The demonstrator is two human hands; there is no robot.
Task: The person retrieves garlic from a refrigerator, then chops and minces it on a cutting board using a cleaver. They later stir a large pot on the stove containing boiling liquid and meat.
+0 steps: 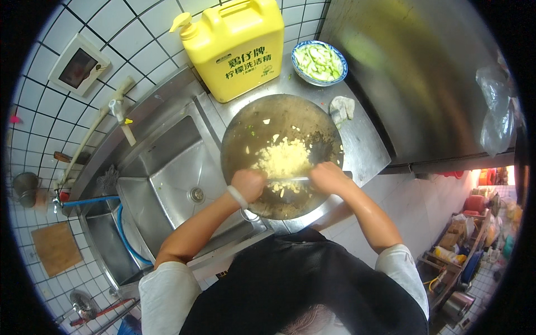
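A round, thick chopping board (243,125) stands before me on a steel worktop. Chopped pale pieces that look like garlic (284,155) are heaped at its middle, with a few loose bits around them. A kitchen knife (289,179) lies crosswise over the near side of the heap, its spine facing up. My right hand (328,178) grips the knife at its dark handle, whose end sticks out to the right. At the blade's other end, my left hand (250,184) is closed on it, with a pale bangle at the wrist. My fists hide both blade ends.
Left of the board is a steel sink (176,167) with a blue hose (121,230). Behind stand a yellow detergent jug (238,50) and a patterned bowl (296,69) of sliced green vegetable. A crumpled cloth (342,109) lies near a tall steel cabinet (410,83) at right.
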